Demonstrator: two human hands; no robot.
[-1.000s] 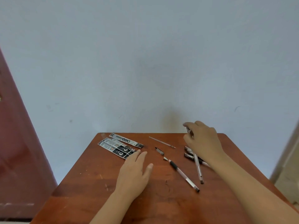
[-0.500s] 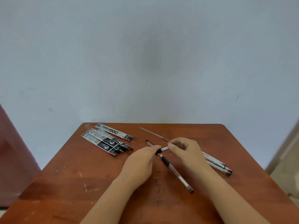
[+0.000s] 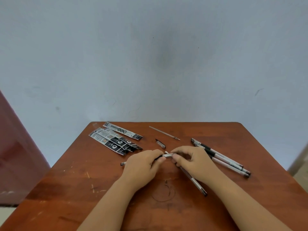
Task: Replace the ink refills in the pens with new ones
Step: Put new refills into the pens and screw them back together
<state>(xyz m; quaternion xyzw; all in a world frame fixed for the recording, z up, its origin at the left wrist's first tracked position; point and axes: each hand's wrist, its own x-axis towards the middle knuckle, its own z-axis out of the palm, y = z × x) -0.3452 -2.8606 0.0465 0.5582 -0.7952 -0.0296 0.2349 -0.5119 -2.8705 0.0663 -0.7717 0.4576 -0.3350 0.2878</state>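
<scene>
My left hand (image 3: pixel 143 164) grips a pen, whose dark end (image 3: pixel 123 163) pokes out to the left of the hand. My right hand (image 3: pixel 191 161) pinches the silver part (image 3: pixel 168 155) of that same pen between thumb and fingers. Both hands meet over the middle of the brown table (image 3: pixel 83 189). Another pen (image 3: pixel 195 182) lies on the table, partly hidden under my right hand. Several pens (image 3: pixel 225 161) lie side by side to the right. Black-and-white refill packs (image 3: pixel 115 139) lie at the back left. A loose thin refill (image 3: pixel 164 132) lies near the back edge.
A small dark pen part (image 3: pixel 160 143) lies just beyond my hands. The table stands against a pale blue wall (image 3: pixel 150 64), and a dark red door (image 3: pixel 15 155) is at the left. Scratches mark the tabletop.
My right hand came from the pens on the right to the middle with a pen. My left hand left the table and took hold of it, so both hands now hold it.
</scene>
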